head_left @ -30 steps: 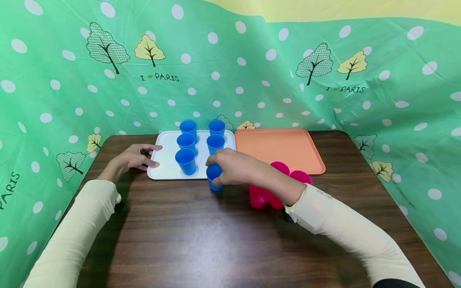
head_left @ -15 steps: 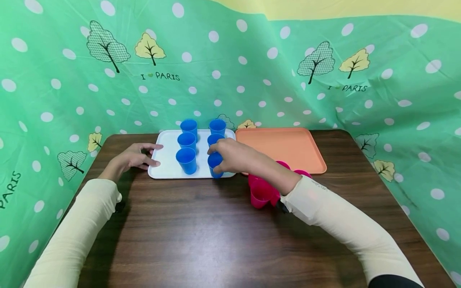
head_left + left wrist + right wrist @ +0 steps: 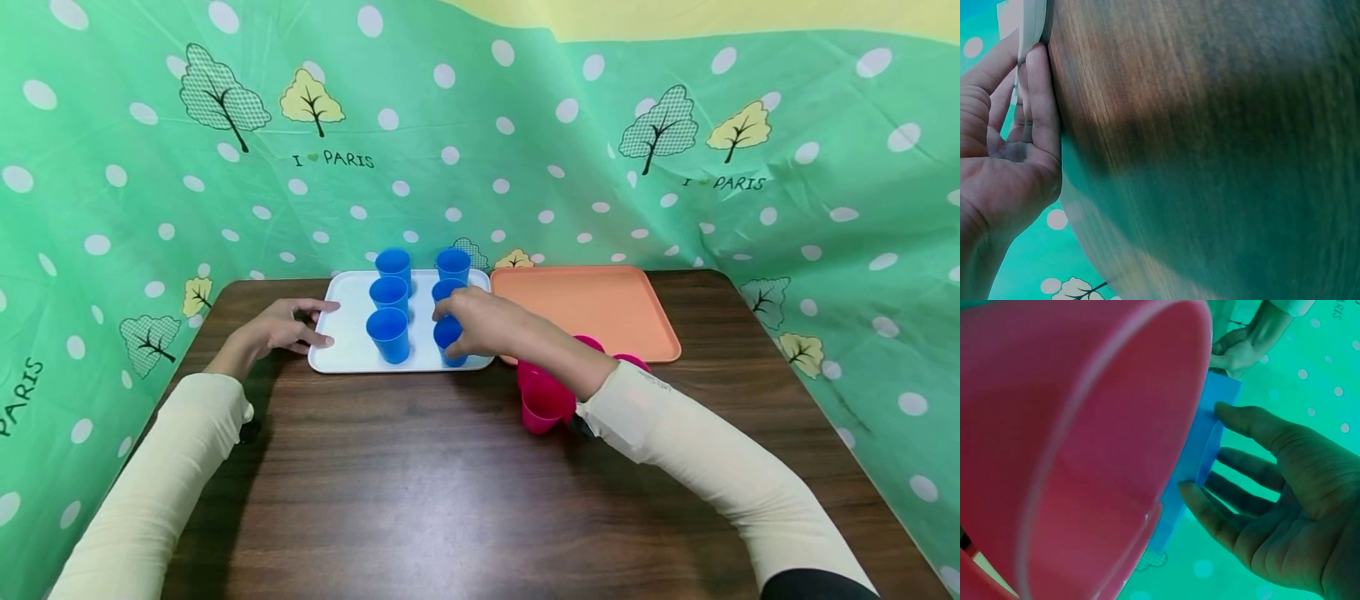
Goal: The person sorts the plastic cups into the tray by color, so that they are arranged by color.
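Observation:
In the head view, blue cups stand upright on a white tray [image 3: 347,333] in two columns of three. My right hand [image 3: 495,323] holds the front right blue cup [image 3: 448,335] near its rim, over the tray's front right part. The right wrist view shows thumb and fingertips at that cup's edge, partly behind a near pink cup [image 3: 1129,425]. At the tray's left end, my left hand [image 3: 283,325] grips the edge. In the left wrist view, the white tray rim [image 3: 1034,22] lies between thumb and fingers.
Several deep pink cups [image 3: 543,404] stand together on the dark wooden table [image 3: 390,483], partly hidden under my right forearm. An orange tray [image 3: 577,304] lies against the white tray's right end. A green dotted cloth [image 3: 487,158] hangs behind the table.
My right hand has moved the blue cup away from me, from before the white tray's front edge to over the tray. The left hand keeps its place.

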The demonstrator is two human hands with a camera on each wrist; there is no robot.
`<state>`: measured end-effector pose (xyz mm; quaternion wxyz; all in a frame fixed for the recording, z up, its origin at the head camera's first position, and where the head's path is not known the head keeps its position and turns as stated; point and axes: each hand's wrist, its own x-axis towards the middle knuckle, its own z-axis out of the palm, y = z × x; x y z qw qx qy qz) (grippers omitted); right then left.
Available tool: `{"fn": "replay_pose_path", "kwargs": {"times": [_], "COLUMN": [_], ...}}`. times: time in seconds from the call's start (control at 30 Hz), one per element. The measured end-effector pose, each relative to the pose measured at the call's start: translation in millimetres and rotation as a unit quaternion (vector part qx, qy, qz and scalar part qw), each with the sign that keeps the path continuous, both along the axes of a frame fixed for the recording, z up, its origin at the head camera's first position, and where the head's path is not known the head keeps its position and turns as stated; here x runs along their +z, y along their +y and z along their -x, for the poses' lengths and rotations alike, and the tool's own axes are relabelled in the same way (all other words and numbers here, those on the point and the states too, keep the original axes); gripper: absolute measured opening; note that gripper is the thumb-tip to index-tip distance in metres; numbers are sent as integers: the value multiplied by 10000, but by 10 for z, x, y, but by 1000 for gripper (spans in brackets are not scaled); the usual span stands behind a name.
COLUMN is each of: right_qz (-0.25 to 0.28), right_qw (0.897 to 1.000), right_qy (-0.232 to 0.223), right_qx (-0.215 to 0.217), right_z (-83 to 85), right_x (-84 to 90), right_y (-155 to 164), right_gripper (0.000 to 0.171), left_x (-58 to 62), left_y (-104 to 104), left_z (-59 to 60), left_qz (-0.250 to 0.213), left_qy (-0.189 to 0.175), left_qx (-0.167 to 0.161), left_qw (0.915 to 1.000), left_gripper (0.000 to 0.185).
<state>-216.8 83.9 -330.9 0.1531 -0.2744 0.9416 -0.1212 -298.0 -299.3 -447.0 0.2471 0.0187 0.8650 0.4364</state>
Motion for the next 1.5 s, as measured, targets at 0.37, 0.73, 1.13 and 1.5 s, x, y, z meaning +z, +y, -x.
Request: {"fn": "replay_pose_path", "kwargs": {"times": [0.37, 0.73, 1.13, 1.5], "right_qz": [-98, -75, 228, 697], "right_qw": [9998, 9995, 9985, 9950], "right_qy": [47, 171, 208, 359], "right_qx": [-151, -254, -447, -612], "right_z": [23, -44, -117, -156], "right_x": [24, 10, 121, 158], "right_y": [-1, 101, 357, 630], "right_gripper": [61, 61, 60, 56], "left_x": [53, 14, 57, 36], "left_y": [18, 14, 6, -30], "left_z": [-32, -20, -46, -46], "left_qz": [-1, 39, 45, -190], "left_qy": [-18, 32, 108, 167], "left_qx": [12, -74, -157, -107], "left_qw": [10000, 10000, 9998, 9996], "left_gripper": [85, 83, 83, 79]}}
